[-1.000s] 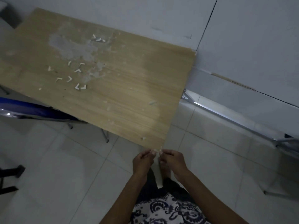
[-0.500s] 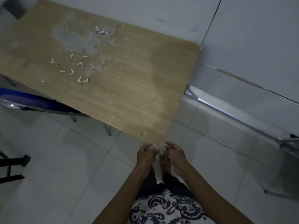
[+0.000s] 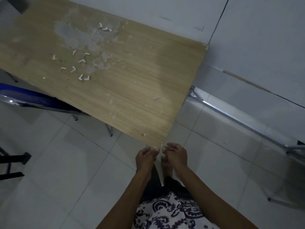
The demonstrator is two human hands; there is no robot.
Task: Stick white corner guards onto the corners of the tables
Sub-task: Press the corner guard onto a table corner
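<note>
**Both hands at the near corner of the bench**

Against the frame of half a second ago, little differs: the hands sit at the same near corner of the wooden bench [image 3: 125, 90], the view has shifted only slightly, and the loose pieces on the top lie in the same scatter. The fingers of the two hands look a touch further apart than before, with a small white bit showing between them.

The left hand [image 3: 146, 157] and the right hand [image 3: 175, 156] meet at the corner tip, fingers curled inward. A small white corner guard [image 3: 160, 147] shows right at the corner between the fingertips; each hand's grip seems to pinch or press at it, but the picture is too dim and small to say whether the guard is stuck on or only held, so the state of each grip I cannot tell for sure.

Spare white corner guards [image 3: 73, 65] lie loose on the bench top, well apart from the hands, near a grey worn patch [image 3: 74, 34]. A blue chair [image 3: 33, 100] stands part under the left edge. The floor [image 3: 57, 171] is pale tile.

No brand, label or writing can be read anywhere
</note>
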